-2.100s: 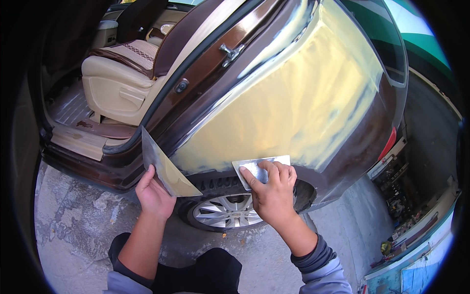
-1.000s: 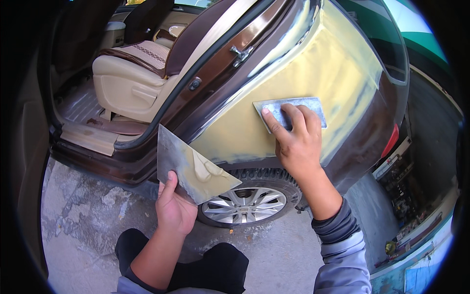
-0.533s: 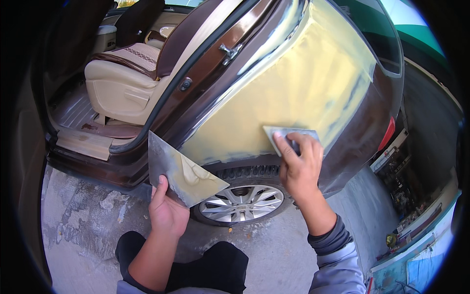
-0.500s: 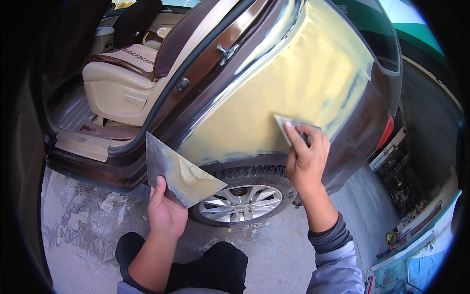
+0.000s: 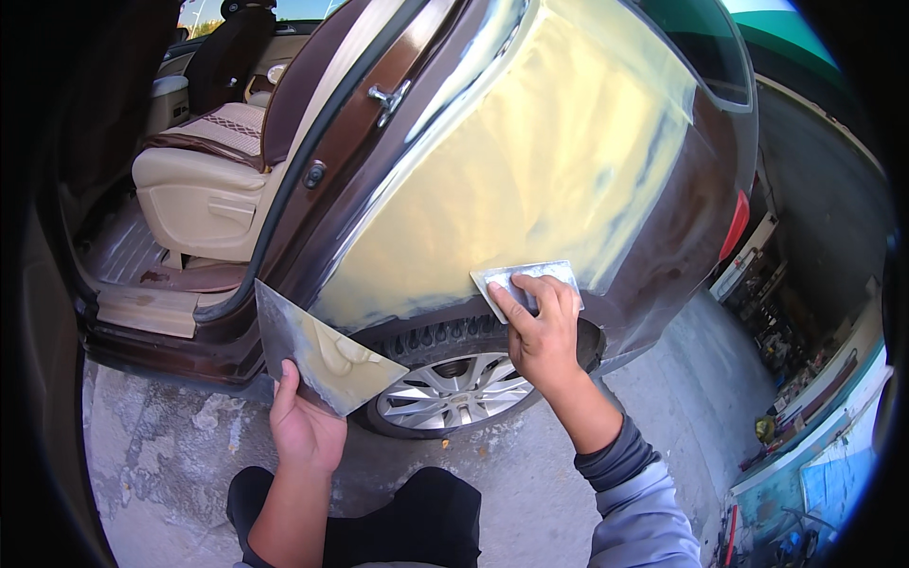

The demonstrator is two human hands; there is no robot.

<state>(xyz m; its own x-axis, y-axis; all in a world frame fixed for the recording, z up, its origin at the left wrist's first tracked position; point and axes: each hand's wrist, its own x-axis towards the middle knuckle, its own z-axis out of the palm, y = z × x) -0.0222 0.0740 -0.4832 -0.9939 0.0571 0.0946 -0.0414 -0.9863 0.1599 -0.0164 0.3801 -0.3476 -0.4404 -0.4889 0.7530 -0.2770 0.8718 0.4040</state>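
Note:
A car's rear side panel (image 5: 492, 180) is coated with pale yellow body filler, smoothed in broad streaks. My right hand (image 5: 544, 327) is closed on a flat spreader (image 5: 549, 274), whose edge lies at the lower part of the coated area, just above the wheel arch. My left hand (image 5: 308, 421) grips a flat mixing board (image 5: 301, 346) by its lower edge, thumb on top. On that board lies a mound of beige filler (image 5: 346, 358). The board hangs in front of the wheel and sill, tilted.
Below the panel is the rear wheel (image 5: 454, 393) with a silver rim. To the left, the open doorway shows a beige seat (image 5: 204, 194) and a door striker (image 5: 388, 99). A red tail light (image 5: 735, 225) is at the right. Cluttered shelves (image 5: 805, 369) stand farther right on the concrete floor (image 5: 189, 454).
My right hand has brought the spreader down and left, from mid-panel to just over the wheel arch. The board in my left hand has shifted slightly, as the whole view moved.

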